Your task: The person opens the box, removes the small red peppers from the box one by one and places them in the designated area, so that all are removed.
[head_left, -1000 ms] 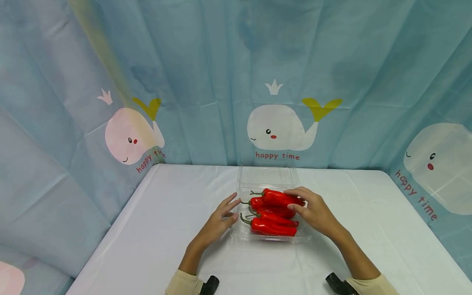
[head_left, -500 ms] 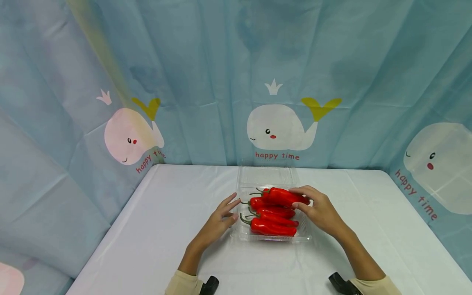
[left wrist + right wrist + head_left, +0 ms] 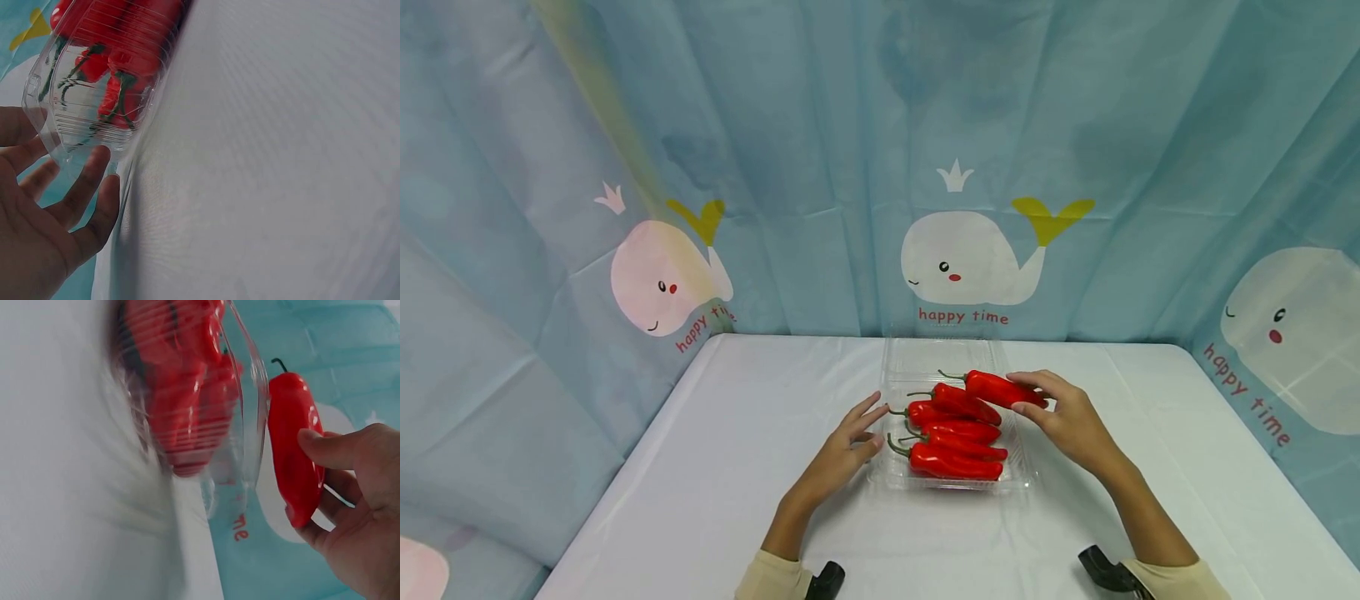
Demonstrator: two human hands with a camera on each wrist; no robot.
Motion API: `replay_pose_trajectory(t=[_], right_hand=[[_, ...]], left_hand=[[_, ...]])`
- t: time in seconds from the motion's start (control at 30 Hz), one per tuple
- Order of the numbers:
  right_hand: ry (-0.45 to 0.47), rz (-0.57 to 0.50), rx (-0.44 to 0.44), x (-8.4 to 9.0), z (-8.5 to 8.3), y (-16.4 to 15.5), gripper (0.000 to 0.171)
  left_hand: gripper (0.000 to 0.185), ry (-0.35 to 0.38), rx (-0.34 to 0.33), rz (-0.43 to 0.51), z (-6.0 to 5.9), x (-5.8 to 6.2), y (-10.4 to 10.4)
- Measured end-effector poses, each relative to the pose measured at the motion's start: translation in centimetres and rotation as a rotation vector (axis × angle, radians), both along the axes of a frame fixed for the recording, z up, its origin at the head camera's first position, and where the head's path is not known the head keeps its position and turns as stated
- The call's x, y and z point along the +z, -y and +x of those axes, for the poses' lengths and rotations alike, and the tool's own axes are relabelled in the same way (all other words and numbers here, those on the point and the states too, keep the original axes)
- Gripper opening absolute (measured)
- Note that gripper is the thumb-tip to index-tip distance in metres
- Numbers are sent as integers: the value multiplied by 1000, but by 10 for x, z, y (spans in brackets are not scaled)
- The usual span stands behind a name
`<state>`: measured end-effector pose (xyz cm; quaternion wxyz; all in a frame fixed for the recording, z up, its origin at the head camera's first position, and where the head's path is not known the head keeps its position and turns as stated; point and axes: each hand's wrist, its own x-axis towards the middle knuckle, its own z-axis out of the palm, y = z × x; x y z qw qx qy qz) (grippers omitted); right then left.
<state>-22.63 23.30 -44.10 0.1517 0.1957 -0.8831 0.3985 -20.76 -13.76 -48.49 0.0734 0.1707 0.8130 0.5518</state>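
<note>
My right hand [image 3: 1067,417] grips a red chili pepper [image 3: 1000,389] near its tip, thumb on one side and fingers on the other. Its green stem points left, and it hangs above the back right part of a clear plastic container [image 3: 1018,471]. Several more red peppers [image 3: 955,462] lie side by side inside, stems to the left. At the container's left side is my left hand [image 3: 838,454], its fingers spread and loosely bent. The left wrist view shows the fingertips [image 3: 97,156] against or very near the clear wall; contact is hard to tell.
The container's transparent lid [image 3: 943,358] lies folded back toward the rear of the white-covered table [image 3: 775,417]. Behind stands a blue curtain [image 3: 820,208] printed with whales. A black wrist device [image 3: 1108,571] sits by each sleeve.
The right hand has lifted one pepper off the others, moving it up and to the right. The left hand has stayed in place, as have the remaining peppers.
</note>
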Motion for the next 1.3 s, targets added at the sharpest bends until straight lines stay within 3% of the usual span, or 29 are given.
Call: replay_pose_trajectory(t=[1.0, 1.3], right_hand=[[62, 27, -193, 9, -5, -74, 52], [106, 42, -237, 3, -7, -92, 55]], left_hand=[[55, -9, -25, 6, -1, 1, 1], [55, -5, -20, -1, -2, 0, 1]])
